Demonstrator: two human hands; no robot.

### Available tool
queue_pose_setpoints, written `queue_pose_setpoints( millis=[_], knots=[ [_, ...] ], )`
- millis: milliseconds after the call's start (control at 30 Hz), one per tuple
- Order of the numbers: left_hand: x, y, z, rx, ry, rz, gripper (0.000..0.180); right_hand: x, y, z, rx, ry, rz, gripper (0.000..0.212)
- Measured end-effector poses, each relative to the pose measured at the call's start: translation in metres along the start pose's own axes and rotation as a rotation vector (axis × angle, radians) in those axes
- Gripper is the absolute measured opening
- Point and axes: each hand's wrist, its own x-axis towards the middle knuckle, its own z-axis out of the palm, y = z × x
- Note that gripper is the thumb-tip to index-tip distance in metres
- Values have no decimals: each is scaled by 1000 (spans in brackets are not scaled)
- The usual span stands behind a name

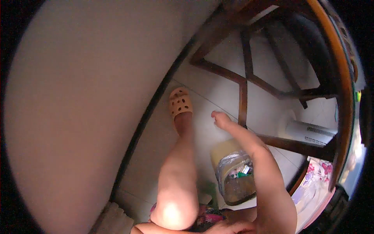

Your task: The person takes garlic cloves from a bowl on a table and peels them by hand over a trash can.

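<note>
My right arm stretches down toward the tiled floor, past the trash bin. At its end my right hand (221, 119) is closed, with its fingers pressed together just above the floor; anything in them is too small to make out. At the lower edge my left hand (231, 227) lies close to my lap, partly cut off, and its fingers do not show clearly. Beneath my right forearm stands the yellowish trash bin (218, 153), lined with a clear plastic bag (233, 156) and holding mixed litter. To the left of my right hand, my foot wears a tan clog with holes (180, 103).
A plain wall (89, 97) with a dark baseboard (146, 113) fills the left. Dark wooden table legs and crossbars (242, 101) stand ahead and right, under a curved table edge (341, 78). A white vented appliance (311, 132) and floral cloth (317, 183) sit at the right.
</note>
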Motion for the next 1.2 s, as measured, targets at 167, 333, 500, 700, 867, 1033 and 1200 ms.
queue_pose_setpoints(
  millis=[167,333,500,700,867,1033,1200],
  knots=[
    [10,-5,1,90,84,207,9,3,1,13,-100,49,-171,25],
    [16,0,-4,115,128,202,9,10,4,21,-252,-143,-216,16],
    [10,7,-10,78,103,66,9,17,27,28,-197,-61,-222,10],
    [-2,-23,3,-42,18,-227,10,-64,-41,-82,734,127,236,7],
    [0,-43,12,103,1,-141,8,-210,-101,-119,937,267,277,7],
    [14,-25,17,-110,210,-106,14,-287,-25,4,588,552,415,7],
    [18,-42,15,-167,315,1,14,-301,-60,1,106,559,545,7]
  ],
)
